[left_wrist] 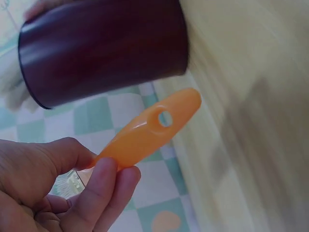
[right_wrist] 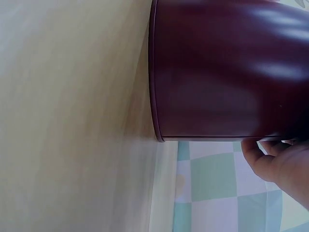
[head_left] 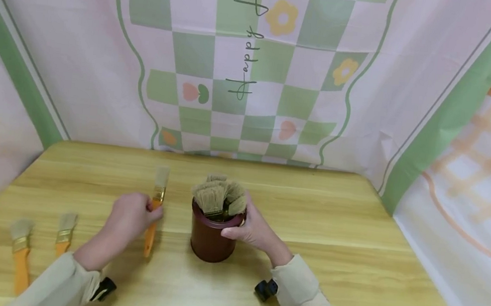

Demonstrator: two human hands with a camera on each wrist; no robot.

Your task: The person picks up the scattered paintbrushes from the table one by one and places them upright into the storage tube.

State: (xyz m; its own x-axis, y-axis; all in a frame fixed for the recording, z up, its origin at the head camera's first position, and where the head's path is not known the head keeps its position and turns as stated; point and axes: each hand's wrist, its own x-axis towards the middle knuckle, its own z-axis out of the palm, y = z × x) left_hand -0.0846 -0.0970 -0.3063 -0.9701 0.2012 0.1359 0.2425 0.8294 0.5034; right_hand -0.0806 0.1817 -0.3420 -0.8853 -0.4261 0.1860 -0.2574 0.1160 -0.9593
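My left hand (head_left: 129,216) pinches a paintbrush (head_left: 150,238) by its orange handle, bristles pointing away from me. In the left wrist view, the handle's holed end (left_wrist: 145,137) sticks out past the thumb and fingers, off the table. To the right of it stands a dark red-brown round pot (head_left: 212,244), upright on the table. Several paintbrushes (head_left: 211,198) stand in the pot with their pale bristles up; their handles are hidden inside. My right hand (head_left: 256,229) holds the pot's right side near the rim, its thumb in front. The right wrist view shows fingers on the pot wall (right_wrist: 217,72).
Two more orange-handled brushes lie on the wooden table (head_left: 340,280) at the left: a larger one (head_left: 20,258) and a smaller one (head_left: 65,233), partly behind my left sleeve. A checked cloth (head_left: 231,121) hangs along the table's far edge.
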